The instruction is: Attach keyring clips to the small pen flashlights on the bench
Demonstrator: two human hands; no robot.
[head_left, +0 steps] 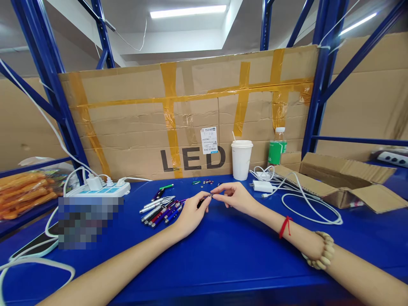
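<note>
My left hand (194, 213) is closed around a dark pen (200, 203), most of it hidden by the fingers. At the pen's end, the thumb and forefinger of my right hand (236, 197) pinch together, touching or nearly touching my left fingertips. Whatever small part lies in that pinch is too small to make out. To the left of my left hand lies a pile of metallic pens (159, 212) in silver, red, purple and blue. Just beyond my hands are small loose pieces (208, 182), some coloured, and a green pen part (166, 187) rests behind the pile.
A white lidded cup (241, 160) with a straw and a green-labelled bottle (276, 148) stand behind my right hand. White cables with a charger (262, 186) and an open cardboard box (338, 182) are at right. A power strip (98, 190) and phone (35, 242) lie left.
</note>
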